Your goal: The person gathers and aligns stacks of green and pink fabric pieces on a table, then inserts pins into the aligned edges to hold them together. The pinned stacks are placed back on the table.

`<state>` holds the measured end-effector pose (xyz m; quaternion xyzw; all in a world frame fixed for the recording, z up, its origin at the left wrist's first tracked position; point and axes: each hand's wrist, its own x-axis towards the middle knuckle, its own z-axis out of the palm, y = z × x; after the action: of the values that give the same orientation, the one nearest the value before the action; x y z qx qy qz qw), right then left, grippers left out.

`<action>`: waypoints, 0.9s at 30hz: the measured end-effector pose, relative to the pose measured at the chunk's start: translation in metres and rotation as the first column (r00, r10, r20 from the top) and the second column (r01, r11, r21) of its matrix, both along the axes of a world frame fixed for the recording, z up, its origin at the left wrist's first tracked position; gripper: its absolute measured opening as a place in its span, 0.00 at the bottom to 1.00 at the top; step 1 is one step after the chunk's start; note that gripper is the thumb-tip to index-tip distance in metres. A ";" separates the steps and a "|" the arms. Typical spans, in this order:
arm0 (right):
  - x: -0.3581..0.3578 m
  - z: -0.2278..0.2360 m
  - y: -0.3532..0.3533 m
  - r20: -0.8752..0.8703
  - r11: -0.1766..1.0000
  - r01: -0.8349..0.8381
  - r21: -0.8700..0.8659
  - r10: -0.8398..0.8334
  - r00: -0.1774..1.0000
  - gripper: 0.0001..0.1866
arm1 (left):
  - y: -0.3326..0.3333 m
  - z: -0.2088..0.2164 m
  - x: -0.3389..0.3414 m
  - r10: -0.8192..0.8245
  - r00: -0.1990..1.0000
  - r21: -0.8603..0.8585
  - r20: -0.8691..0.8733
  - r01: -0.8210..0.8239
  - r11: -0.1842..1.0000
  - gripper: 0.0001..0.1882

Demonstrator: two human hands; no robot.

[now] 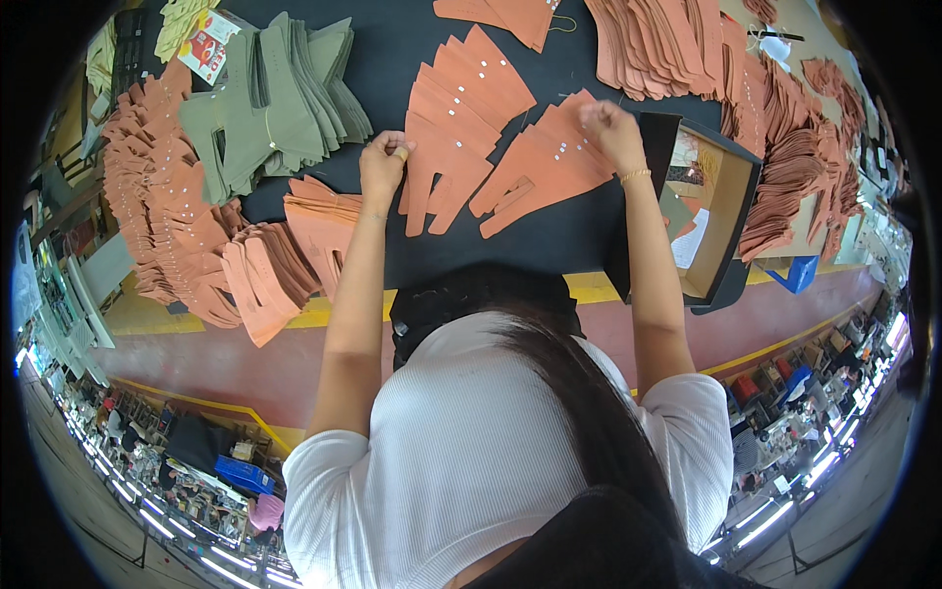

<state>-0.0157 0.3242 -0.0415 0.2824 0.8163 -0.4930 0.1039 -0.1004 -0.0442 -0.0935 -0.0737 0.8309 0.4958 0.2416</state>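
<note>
Two fans of overlapping orange cut pieces, the left fan [453,128] and the right fan [549,162], lie on the black table [392,59] before me. They look like leather or fabric, with slots cut in them and small white stickers. My left hand [383,167] is closed at the left edge of the left fan, with something yellowish at a fingertip. At the upper right edge of the right fan, my right hand [615,137] is pinched. What either hand holds, if anything, is too small to make out.
Green cut pieces [285,108] are stacked at left, beside many orange stacks [162,196]. More orange stacks [657,44] fill the far right. An open black box [692,206] with papers and scraps stands by my right forearm. A small printed carton [208,44] lies far left.
</note>
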 end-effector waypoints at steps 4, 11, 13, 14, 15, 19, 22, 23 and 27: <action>0.045 0.004 -0.024 0.061 0.972 -0.192 0.136 0.185 0.981 0.15 | 0.000 -0.002 -0.002 -0.023 1.000 -0.036 -0.012 0.023 0.999 0.10; 0.061 -0.008 -0.059 0.048 0.898 -0.212 0.385 0.210 0.977 0.17 | 0.000 -0.001 -0.002 0.016 1.000 0.013 0.025 -0.017 1.000 0.10; 0.060 -0.009 -0.060 0.068 0.868 -0.239 0.435 0.233 0.970 0.17 | 0.001 0.000 -0.003 0.013 0.998 0.018 0.054 -0.014 1.000 0.09; 0.059 -0.010 -0.059 0.061 0.881 -0.236 0.411 0.232 0.971 0.16 | 0.001 0.001 -0.003 0.013 0.997 0.024 0.073 -0.014 1.000 0.09; 0.059 -0.009 -0.057 0.078 0.897 -0.235 0.374 0.222 0.972 0.16 | 0.001 0.001 -0.003 0.015 0.997 0.043 0.080 -0.019 0.999 0.09; 0.059 -0.005 -0.051 0.143 0.884 -0.294 0.363 0.259 0.955 0.17 | 0.002 0.003 -0.003 0.023 0.996 0.043 0.086 -0.027 0.999 0.09; 0.058 -0.002 -0.054 0.096 0.905 -0.244 0.348 0.224 0.970 0.16 | 0.002 0.003 -0.003 0.010 0.998 0.018 0.065 -0.012 1.000 0.09; 0.057 -0.002 -0.056 0.059 0.924 -0.206 0.323 0.198 0.978 0.16 | 0.002 0.003 -0.003 0.018 0.998 0.022 0.056 -0.019 1.000 0.10; 0.052 -0.001 -0.060 0.158 0.875 -0.281 0.394 0.236 0.959 0.14 | 0.002 0.003 -0.004 0.020 0.995 0.038 0.097 -0.023 0.999 0.08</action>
<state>0.0364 0.2645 -0.0428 0.2117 0.9257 -0.2755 0.1497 -0.1044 -0.0423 -0.0904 -0.1017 0.8077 0.5103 0.2774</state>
